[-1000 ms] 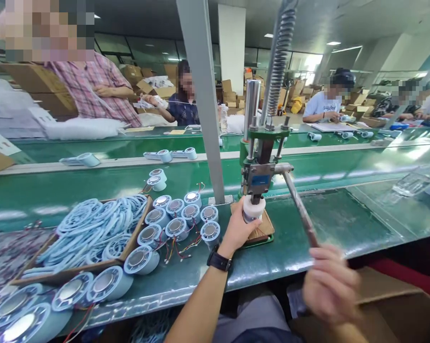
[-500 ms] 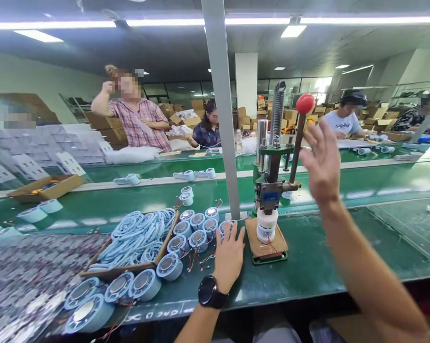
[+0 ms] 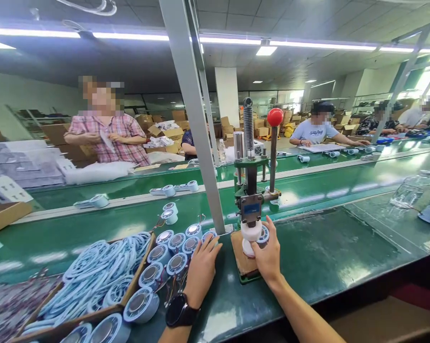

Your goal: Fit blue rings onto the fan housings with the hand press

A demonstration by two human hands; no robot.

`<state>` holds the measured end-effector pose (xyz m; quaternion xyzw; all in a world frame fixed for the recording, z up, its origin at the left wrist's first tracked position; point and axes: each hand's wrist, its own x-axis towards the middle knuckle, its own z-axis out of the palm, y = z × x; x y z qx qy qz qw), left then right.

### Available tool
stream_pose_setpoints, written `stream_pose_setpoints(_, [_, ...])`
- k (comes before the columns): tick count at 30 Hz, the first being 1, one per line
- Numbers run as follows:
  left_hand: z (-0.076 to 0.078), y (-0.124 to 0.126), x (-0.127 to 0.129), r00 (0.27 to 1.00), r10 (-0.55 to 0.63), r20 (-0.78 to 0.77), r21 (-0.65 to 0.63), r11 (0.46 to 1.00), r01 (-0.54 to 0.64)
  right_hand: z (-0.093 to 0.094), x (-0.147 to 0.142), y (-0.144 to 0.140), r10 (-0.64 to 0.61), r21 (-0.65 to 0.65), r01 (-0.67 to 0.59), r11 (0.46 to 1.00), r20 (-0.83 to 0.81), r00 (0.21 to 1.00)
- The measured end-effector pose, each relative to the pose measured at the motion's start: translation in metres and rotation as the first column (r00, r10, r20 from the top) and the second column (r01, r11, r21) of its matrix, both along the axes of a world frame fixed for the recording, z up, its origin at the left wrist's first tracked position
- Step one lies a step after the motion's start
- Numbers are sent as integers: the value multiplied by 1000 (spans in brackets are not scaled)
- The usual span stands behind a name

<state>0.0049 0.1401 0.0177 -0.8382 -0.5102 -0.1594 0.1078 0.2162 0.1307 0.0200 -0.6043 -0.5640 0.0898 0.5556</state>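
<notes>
Part under the press: a round light-blue housing with a metal disc face sits on the wooden base plate, touching the white cylindrical fixture under the ram.
Your right hand: your right hand reaches in from the lower right; its fingers curl around the housing and pinch it by the rim.
Your left hand: your left hand lies palm down on the green bench, fingers spread and loose, holding nothing. The fingertips rest at the near edge of the cluster of housings. A black watch sits on that wrist.
Press: the small hand press stands upright on the base plate, its lever with the red knob pointing straight up, a coil spring beside it.
To your left: the housings lie in rows, faces up, with thin red and black wires trailing. Just beyond them, a shallow cardboard tray holds a heap of pale blue rings.
Frame post: a grey slanted post comes down to the bench just left of the press.
Farther out: a conveyor lane carries blue handled parts. Beyond it a person in a plaid shirt stands and a person in a white shirt sits at the far bench.
</notes>
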Motion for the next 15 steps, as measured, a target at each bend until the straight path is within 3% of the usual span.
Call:
stream_pose_setpoints(4, [-4,-1,6,999,45,21,55,997,-46,6,75,-5,-162,-156,192,969,184,969])
stream_pose_setpoints(9, [-12,3,6,998,55,26,120,991,-57,25,176,-5,-234,-344,416,842,461,856])
stream_pose_setpoints(12, [-18,8,7,999,51,19,154,987,-53,48,193,30,-196,-362,497,788,619,761])
stream_pose_setpoints(15, [-20,5,10,997,59,40,147,987,-65,78,171,88,-98,-346,484,804,726,681])
